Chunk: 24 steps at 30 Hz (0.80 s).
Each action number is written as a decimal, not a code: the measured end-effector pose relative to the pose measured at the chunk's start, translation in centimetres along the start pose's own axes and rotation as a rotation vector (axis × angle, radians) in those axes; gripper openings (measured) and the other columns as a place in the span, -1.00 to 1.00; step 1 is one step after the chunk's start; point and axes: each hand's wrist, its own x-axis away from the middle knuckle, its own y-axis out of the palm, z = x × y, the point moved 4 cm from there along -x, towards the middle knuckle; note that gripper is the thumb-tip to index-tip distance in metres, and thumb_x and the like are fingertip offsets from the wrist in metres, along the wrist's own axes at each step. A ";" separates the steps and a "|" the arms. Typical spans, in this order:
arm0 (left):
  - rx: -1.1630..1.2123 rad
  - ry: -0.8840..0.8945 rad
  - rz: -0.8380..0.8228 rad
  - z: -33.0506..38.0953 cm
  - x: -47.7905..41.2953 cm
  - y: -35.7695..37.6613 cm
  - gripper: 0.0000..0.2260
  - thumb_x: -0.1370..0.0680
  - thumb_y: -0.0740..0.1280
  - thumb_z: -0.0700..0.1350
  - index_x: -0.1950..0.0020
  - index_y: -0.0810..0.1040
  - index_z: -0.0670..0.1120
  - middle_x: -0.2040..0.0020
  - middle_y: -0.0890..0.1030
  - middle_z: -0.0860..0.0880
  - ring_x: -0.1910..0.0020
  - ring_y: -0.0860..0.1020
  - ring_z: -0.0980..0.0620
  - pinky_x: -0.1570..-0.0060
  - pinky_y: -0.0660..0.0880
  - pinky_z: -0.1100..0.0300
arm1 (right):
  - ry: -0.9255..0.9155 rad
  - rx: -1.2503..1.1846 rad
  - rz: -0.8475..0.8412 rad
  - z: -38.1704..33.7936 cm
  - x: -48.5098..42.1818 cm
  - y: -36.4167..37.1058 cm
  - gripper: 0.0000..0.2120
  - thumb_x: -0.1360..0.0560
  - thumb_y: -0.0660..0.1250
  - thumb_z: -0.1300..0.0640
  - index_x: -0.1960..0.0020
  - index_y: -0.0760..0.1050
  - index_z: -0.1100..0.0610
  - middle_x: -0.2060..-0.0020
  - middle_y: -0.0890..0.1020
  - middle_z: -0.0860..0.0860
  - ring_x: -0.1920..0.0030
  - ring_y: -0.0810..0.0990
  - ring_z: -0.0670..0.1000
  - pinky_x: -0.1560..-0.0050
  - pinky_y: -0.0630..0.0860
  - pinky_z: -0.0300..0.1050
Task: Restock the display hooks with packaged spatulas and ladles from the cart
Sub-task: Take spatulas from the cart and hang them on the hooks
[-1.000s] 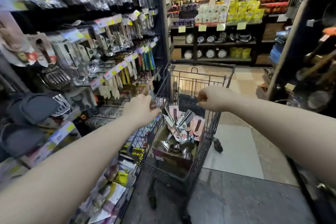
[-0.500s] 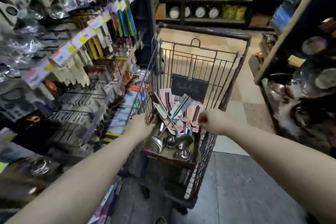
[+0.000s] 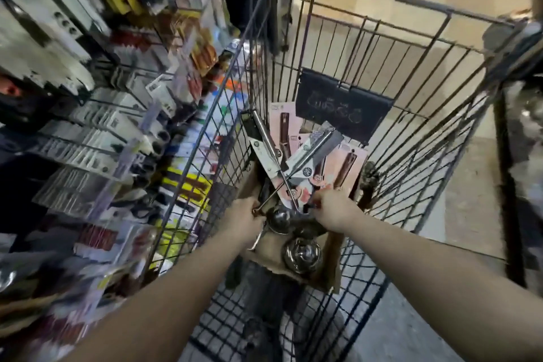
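Note:
A black wire cart (image 3: 426, 6) fills the middle of the view. In its basket stands a cardboard box (image 3: 329, 267) holding steel ladles (image 3: 301, 254) and pink-carded spatula packages (image 3: 346, 165), with a white-sleeved utensil (image 3: 308, 156) lying across them. Both my hands are down inside the box. My left hand (image 3: 245, 220) curls around the end of a thin ladle handle (image 3: 271, 195) at the box's left edge. My right hand (image 3: 332, 210) pinches the lower edge of a pink spatula package. The display hooks (image 3: 88, 153) hang on the left.
The rack on the left is crowded with carded kitchen tools, yellow-backed packs (image 3: 188, 185) low down beside the cart's side. A dark tag (image 3: 340, 106) hangs on the cart's far wall. A dark shelf unit (image 3: 526, 156) borders the right; tiled floor (image 3: 440, 215) lies beyond.
My view has dropped from the aisle down into the cart. Both hands left the cart's rim and reached down into the box, closing on items there.

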 end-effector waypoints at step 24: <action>0.061 -0.025 -0.123 1.9 -13.7 8.1 -0.73 -0.56 0.22 0.03 -0.18 0.56 -0.05 -0.17 0.57 -0.17 -0.17 0.52 -0.18 -0.04 0.47 0.07 | -0.036 -0.432 0.068 2.6 -12.2 4.9 -0.81 -0.57 0.21 0.15 -0.09 0.55 0.16 0.05 0.67 0.15 -0.01 0.60 0.14 0.08 0.44 -0.10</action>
